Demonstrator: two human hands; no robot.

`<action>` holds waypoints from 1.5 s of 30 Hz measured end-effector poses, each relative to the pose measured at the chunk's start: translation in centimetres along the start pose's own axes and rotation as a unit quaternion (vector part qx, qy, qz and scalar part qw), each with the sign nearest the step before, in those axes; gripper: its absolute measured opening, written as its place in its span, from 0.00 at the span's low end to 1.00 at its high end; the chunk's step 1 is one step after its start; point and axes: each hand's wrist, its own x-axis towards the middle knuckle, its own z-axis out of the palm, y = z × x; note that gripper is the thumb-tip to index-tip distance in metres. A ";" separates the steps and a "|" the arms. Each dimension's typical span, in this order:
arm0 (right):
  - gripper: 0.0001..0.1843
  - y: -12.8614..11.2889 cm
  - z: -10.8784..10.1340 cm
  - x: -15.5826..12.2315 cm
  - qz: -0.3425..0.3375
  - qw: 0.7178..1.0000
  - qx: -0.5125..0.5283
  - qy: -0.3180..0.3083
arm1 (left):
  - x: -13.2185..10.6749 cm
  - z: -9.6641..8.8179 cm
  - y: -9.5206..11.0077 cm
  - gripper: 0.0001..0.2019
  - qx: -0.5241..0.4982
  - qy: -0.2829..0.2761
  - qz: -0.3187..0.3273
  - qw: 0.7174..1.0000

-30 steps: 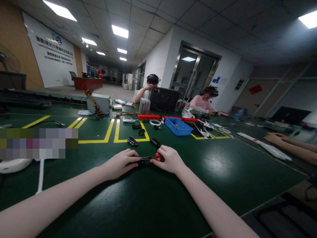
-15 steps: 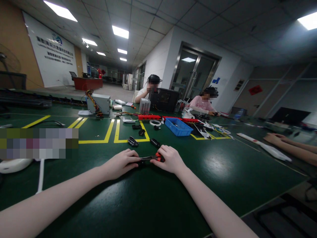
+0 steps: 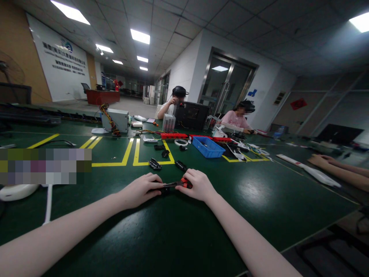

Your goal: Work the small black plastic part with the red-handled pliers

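Both of my hands rest on the green table (image 3: 173,231) near its middle. My right hand (image 3: 197,185) is closed round the red-and-black handle of a small hand tool (image 3: 184,183), a screwdriver or pliers. Its dark shaft (image 3: 170,185) points left into my left hand (image 3: 141,189), whose fingers are curled and pinch a small dark part at the tool's tip; the part is mostly hidden. Just beyond my hands lie loose black parts (image 3: 155,164) and another black piece (image 3: 180,166).
A blue bin (image 3: 208,147), red strips (image 3: 173,135), a grey power supply with wires (image 3: 114,120) and yellow floor-tape lines (image 3: 127,152) lie farther back. Two people sit at the far side. Another person's hand (image 3: 318,160) and a long white strip (image 3: 308,170) are at right.
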 end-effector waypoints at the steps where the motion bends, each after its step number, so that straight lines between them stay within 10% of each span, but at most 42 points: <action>1: 0.23 0.0 0.0 0.0 -0.003 1.000 -0.004 0.005 | 0.0 0.0 0.0 0.15 0.000 -0.001 -0.001 1.000; 45: 0.22 -0.2 -0.4 0.1 0.022 0.999 0.013 -0.037 | 0.1 -0.1 0.3 0.15 -0.005 -0.003 -0.011 1.000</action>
